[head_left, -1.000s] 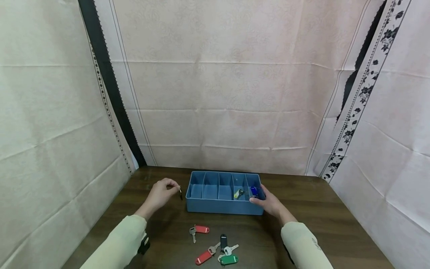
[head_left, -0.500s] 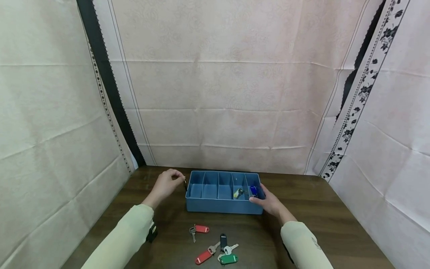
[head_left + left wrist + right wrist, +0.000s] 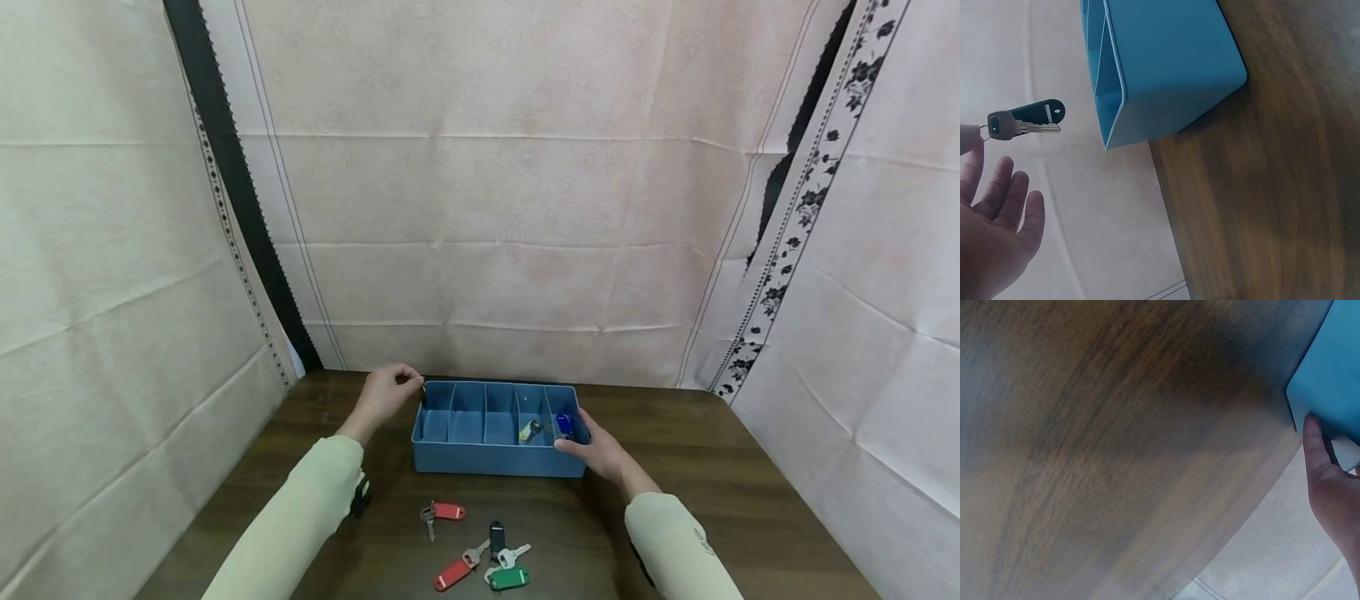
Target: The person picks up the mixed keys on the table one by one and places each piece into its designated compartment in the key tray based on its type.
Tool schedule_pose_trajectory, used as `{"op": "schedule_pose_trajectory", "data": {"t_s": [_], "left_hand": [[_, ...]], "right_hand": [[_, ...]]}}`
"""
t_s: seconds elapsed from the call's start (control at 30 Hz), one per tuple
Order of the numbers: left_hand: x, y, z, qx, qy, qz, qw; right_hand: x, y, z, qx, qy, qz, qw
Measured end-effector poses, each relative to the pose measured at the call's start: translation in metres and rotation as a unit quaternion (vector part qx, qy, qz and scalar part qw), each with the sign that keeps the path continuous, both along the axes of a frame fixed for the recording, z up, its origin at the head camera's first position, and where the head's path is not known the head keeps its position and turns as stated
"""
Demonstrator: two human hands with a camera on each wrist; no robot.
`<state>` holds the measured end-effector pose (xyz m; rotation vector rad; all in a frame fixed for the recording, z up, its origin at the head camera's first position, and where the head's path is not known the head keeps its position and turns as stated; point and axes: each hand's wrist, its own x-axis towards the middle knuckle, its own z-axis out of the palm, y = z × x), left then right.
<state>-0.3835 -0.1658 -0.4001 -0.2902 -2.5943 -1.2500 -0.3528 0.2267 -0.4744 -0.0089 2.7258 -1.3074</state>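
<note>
A blue divided box [image 3: 495,461] stands near the back of the table, its compartments in a row. My left hand [image 3: 385,396] pinches a metal ring between thumb and forefinger, its other fingers loose. From that ring hang a key [image 3: 1029,129] and a dark key tag [image 3: 1038,112], by the box's left end compartment. My right hand [image 3: 603,454] grips the right end of the box, thumb at the front wall. Inside the box lie a key with a yellowish tag [image 3: 528,432] and, in the rightmost compartment, a blue tag [image 3: 565,425].
Nearer me on the wooden table [image 3: 637,417] lie a key with a red tag [image 3: 448,511], another red tag [image 3: 453,575] with its key, a black tag [image 3: 497,537] and a green tag [image 3: 510,578] with keys. Pale cloth [image 3: 480,208] hangs behind and at both sides.
My left hand has moved right and away from me, carrying the key and dark tag from left of the box to above its left end. The right hand stays on the box.
</note>
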Motion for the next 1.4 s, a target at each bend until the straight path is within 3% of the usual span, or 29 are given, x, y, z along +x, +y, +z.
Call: {"op": "schedule_pose_trajectory", "data": {"t_s": [0.4,0.67,1.4], "left_hand": [[-0.01,0.016,0.003,0.019,-0.009,-0.004,0.9998],[-0.019,0.022,-0.004,0.032,-0.009,0.001,0.9994],[-0.026,0.032,-0.018,0.018,-0.04,0.006,0.999]], "right_hand": [[0.001,-0.001,0.0,0.002,-0.002,0.0,1.0],[0.001,-0.001,-0.001,0.001,-0.003,-0.004,1.0],[0.002,0.0,0.0,-0.01,-0.007,-0.011,0.9999]]}}
